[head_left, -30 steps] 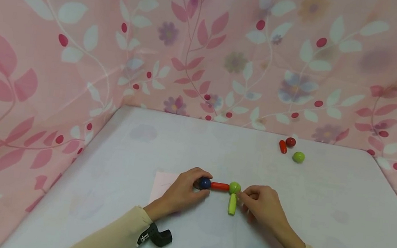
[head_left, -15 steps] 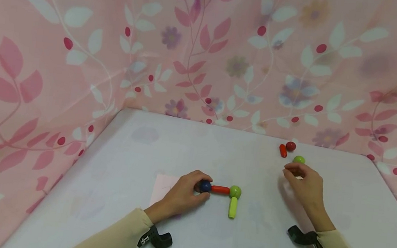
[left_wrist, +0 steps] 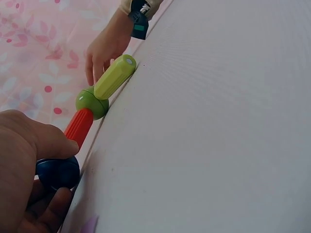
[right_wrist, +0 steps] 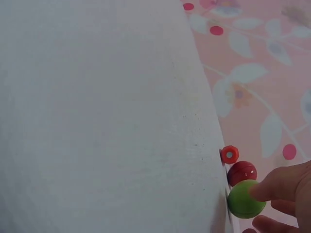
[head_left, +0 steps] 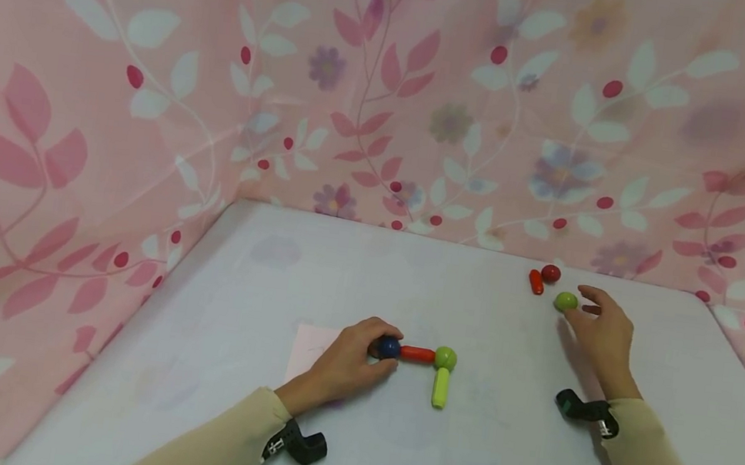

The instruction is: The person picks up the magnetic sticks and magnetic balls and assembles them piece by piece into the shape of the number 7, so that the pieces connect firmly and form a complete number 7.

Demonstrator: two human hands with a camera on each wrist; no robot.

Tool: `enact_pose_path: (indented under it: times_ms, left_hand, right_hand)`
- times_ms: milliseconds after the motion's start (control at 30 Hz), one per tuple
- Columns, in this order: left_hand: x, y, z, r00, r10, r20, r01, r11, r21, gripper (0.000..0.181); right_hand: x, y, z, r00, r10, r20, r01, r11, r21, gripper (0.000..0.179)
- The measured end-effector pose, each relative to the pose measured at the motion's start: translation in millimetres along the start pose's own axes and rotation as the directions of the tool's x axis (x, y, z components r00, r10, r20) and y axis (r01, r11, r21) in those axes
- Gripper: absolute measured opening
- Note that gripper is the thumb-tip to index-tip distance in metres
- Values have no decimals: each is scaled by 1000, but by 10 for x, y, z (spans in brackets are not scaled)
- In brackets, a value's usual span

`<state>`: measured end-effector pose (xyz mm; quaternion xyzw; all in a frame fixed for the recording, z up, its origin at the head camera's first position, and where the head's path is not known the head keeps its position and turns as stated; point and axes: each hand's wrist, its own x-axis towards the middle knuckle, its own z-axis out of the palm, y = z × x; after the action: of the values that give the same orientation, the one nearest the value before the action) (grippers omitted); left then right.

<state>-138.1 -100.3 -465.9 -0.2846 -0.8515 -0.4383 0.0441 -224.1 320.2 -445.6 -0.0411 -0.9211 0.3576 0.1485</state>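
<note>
My left hand [head_left: 352, 358] has its fingers and thumb curled round a dark blue ball [head_left: 389, 347] near the table's middle. From that ball a red rod [head_left: 418, 354] runs right to a green ball [head_left: 445, 358]. A yellow-green rod [head_left: 440, 388] joins this ball and points toward the near edge. The left wrist view shows the blue ball [left_wrist: 59, 172] partly covered by my hand. At the back right, my right hand [head_left: 604, 335] is spread at the right side of a loose green ball [head_left: 565, 301]. Its thumb overlaps this ball [right_wrist: 245, 200] in the right wrist view; a firm grip cannot be made out.
A loose red rod [head_left: 536, 282] and a dark red ball [head_left: 551, 273] lie just beyond the loose green ball. Partly under my left hand is a pale pink paper [head_left: 304, 348]. Floral pink cloth [head_left: 387, 110] hangs behind the white table [head_left: 270, 274].
My right hand has left the joined rods and travelled to the back right, up to the loose green ball. My left hand has stayed at the blue ball.
</note>
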Motion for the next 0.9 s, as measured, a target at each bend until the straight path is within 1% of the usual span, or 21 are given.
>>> enact_pose_path:
  times_ms: [67,133,433,533,700,900]
  left_hand:
    - [2,-3,4,1000,0,2,0,1000,0,37]
    - [2,-8,8,1000,0,4,0,1000,-2,37]
    - [3,-7,1,1000,-13,8,14,1000,-3,37]
    - [3,-6,-3,1000,-17,8,17,1000,-1,37]
    - [-2,-6,1,1000,-15,7,15,1000,-3,37]
    - [1,-6,-12,1000,-9,5,9,1000,-3,38]
  right_hand:
    - [25,29,9,998,40,41,-41,999,17,53]
    - [45,57,24,996,61,65,-62,998,18,55]
    - [75,67,74,997,49,68,-50,999,15,48]
    - [71,65,71,994,73,77,-76,997,30,51]
    - [14,32,42,991,104,84,-109,992,67,56]
    - [-152,-98,14,991,92,99,-103,989,107,58]
